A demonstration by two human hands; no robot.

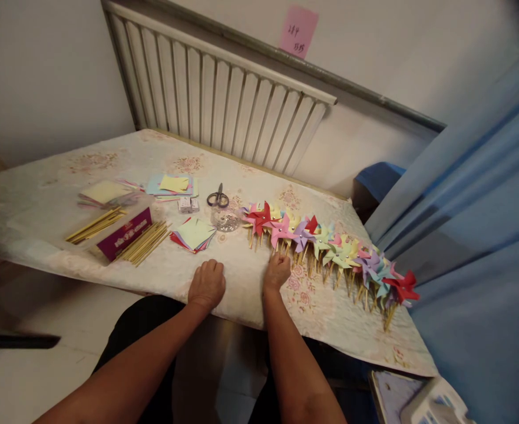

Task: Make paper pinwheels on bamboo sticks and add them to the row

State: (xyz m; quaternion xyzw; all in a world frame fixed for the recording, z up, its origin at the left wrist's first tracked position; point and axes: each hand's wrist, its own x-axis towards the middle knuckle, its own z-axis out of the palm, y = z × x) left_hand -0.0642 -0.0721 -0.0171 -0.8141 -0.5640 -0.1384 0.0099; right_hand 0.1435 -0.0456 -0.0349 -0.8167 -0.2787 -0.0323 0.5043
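Where the row of paper pinwheels (330, 247) starts, near the middle of the table (42, 200), the right hand (277, 272) rests with fingers curled at the sticks of the nearest pinwheel; whether it actually pinches a stick I cannot tell. The row runs rightward to the table's corner, heads overlapping and sticks pointing toward the person, probably so each can be picked up by its stick. The left hand (207, 285) lies loosely closed, knuckles up, on the cloth near the front edge, holding nothing visible. Just beyond: a stack of coloured paper squares (194, 234), a small clear container (226, 220), scissors (218, 198). Further left, loose wooden sticks (146, 242) beside a purple-labelled box (124, 233).
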